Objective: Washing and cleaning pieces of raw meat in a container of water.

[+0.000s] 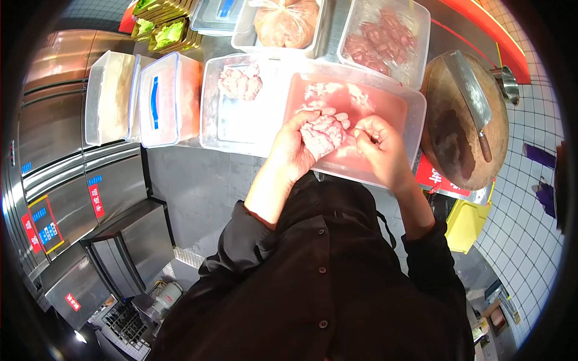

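A pale pink raw animal brain (323, 135) rests in my left hand (295, 144), cupped over the near part of a clear plastic tub (417, 117). My right hand (379, 142) hovers just right of it, thumb and index finger pinched together; whether something thin is between them is too small to tell. Reddish water (388, 101) fills the tub, and more pale pieces (323, 90) lie in it. To the left, a second clear tub (210, 117) holds another brain (241, 83) near its far side.
A Chinese cleaver (472, 92) lies on a round wooden chopping block (445, 153) at right. Behind stand a tub of dark red meat pieces (381, 40) and one with a bagged mass (286, 22). Blue-trimmed lidded containers (158, 99) stand at left, near steel refrigerator doors (52, 122).
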A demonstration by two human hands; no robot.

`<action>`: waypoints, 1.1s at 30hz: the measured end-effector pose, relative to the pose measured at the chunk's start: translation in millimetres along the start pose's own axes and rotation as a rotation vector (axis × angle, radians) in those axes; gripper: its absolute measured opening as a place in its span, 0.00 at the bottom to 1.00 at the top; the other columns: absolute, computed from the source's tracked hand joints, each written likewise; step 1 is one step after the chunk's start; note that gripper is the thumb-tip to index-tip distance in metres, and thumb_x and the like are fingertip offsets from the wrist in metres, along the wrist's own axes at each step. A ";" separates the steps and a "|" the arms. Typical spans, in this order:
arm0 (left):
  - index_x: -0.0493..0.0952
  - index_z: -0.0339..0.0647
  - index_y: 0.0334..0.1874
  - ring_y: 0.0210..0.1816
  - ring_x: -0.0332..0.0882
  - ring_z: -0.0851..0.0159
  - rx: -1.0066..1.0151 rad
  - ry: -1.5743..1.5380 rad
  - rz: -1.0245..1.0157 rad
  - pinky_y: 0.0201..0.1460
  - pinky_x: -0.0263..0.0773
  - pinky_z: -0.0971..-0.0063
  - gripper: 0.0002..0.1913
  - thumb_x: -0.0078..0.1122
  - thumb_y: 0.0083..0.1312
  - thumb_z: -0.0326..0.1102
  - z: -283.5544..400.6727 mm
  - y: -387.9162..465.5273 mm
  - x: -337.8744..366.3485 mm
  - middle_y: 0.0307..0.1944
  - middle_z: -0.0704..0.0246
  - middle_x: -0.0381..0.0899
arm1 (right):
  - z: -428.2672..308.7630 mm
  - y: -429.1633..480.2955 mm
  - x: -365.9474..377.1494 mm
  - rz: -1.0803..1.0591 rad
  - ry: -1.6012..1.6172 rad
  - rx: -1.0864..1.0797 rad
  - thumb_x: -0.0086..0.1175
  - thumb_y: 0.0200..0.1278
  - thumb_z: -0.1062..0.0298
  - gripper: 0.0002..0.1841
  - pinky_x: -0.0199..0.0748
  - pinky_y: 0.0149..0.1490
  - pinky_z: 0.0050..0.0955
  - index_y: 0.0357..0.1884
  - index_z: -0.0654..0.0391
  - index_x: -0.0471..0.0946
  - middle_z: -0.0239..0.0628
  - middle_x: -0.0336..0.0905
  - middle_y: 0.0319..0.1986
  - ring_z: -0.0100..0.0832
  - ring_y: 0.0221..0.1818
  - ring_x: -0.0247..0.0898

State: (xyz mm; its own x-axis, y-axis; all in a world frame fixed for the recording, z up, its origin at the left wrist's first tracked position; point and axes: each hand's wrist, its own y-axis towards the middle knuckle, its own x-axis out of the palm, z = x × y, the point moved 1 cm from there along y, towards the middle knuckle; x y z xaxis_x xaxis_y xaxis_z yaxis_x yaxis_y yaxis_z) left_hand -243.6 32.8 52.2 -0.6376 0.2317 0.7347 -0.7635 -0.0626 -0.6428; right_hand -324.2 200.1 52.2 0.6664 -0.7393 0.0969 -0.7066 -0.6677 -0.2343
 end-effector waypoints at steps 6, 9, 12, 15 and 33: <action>0.75 0.26 0.51 0.54 0.81 0.49 0.005 -0.004 0.002 0.58 0.79 0.57 0.14 0.48 0.71 0.31 5.4 -3.6 7.8 0.47 0.49 0.82 | -4.3 8.8 -15.4 0.039 -0.196 -0.052 0.51 0.71 0.78 0.04 0.64 0.33 0.22 0.35 0.61 0.71 0.27 0.67 0.25 0.17 0.24 0.62; 0.74 0.26 0.53 0.55 0.81 0.49 0.004 -0.001 -0.036 0.59 0.78 0.56 0.15 0.47 0.71 0.31 7.6 -1.7 1.5 0.50 0.48 0.80 | -35.4 -1.7 -4.8 0.002 -0.616 -0.244 0.55 0.67 0.79 0.02 0.65 0.33 0.24 0.35 0.62 0.75 0.33 0.70 0.25 0.24 0.25 0.67; 0.72 0.27 0.55 0.55 0.81 0.50 -0.001 0.004 -0.072 0.59 0.78 0.56 0.16 0.46 0.72 0.32 7.4 -2.2 3.2 0.53 0.49 0.80 | -48.7 -3.6 10.5 0.017 -0.619 -0.571 0.60 0.60 0.79 0.04 0.68 0.34 0.29 0.36 0.63 0.80 0.38 0.72 0.27 0.34 0.28 0.71; 0.74 0.28 0.54 0.52 0.82 0.53 -0.004 0.003 -0.083 0.57 0.79 0.59 0.15 0.47 0.72 0.32 7.3 -4.0 6.2 0.49 0.52 0.82 | -44.7 -2.1 12.3 -0.029 -0.757 -0.727 0.62 0.53 0.76 0.09 0.69 0.37 0.35 0.38 0.61 0.82 0.37 0.75 0.30 0.40 0.31 0.72; 0.73 0.27 0.54 0.54 0.81 0.51 0.033 0.026 0.010 0.58 0.79 0.55 0.14 0.48 0.71 0.30 1.4 2.4 7.8 0.50 0.50 0.80 | -43.8 -6.3 7.3 -0.143 -0.792 -0.576 0.61 0.52 0.78 0.08 0.69 0.40 0.36 0.34 0.61 0.75 0.40 0.73 0.32 0.38 0.32 0.70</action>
State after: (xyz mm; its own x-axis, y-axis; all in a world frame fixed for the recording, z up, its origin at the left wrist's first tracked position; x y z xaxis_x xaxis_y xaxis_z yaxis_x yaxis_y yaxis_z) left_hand -250.6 33.2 56.7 -0.6424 0.2561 0.7224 -0.7606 -0.0972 -0.6419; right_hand -325.3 195.0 96.8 0.5728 -0.5167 -0.6363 -0.4747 -0.8420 0.2563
